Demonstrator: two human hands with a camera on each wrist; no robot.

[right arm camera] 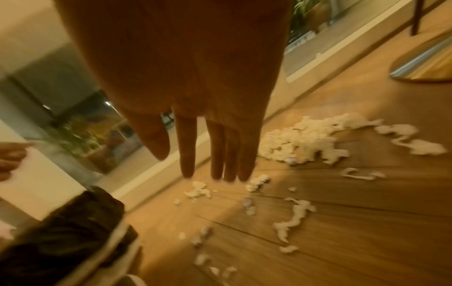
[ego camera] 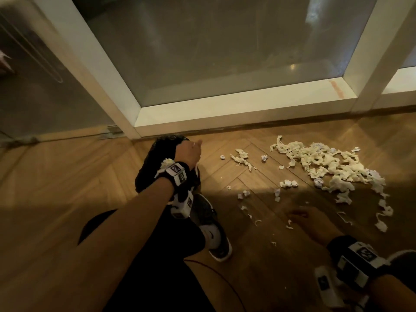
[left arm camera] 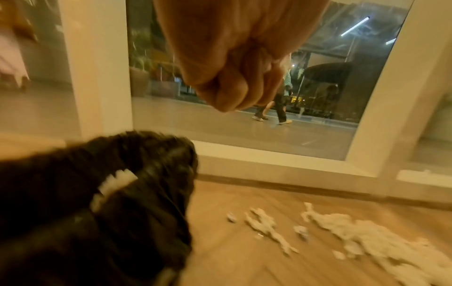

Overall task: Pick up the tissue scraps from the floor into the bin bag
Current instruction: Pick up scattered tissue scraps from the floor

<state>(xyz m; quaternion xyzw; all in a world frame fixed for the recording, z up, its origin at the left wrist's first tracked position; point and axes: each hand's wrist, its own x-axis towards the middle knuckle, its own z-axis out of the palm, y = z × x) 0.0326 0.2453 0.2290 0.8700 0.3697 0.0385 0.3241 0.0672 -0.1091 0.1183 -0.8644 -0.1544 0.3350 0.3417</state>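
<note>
Reaching: right hand point(right arm camera: 195, 108) flat, empty, over near tissue scraps point(ego camera: 245, 194) | left hand point(ego camera: 188, 152) fisted, gripping bin bag point(ego camera: 157, 167) rim | gather far pile point(ego camera: 326, 167) in handfuls

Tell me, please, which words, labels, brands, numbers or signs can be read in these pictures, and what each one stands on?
None can be read.
Left wrist band: black-and-white square markers, patterns only, no words.
Right wrist band: the same kind of markers, too blurred to read.
Shoe: a dark logo mark, no letters legible.
</note>
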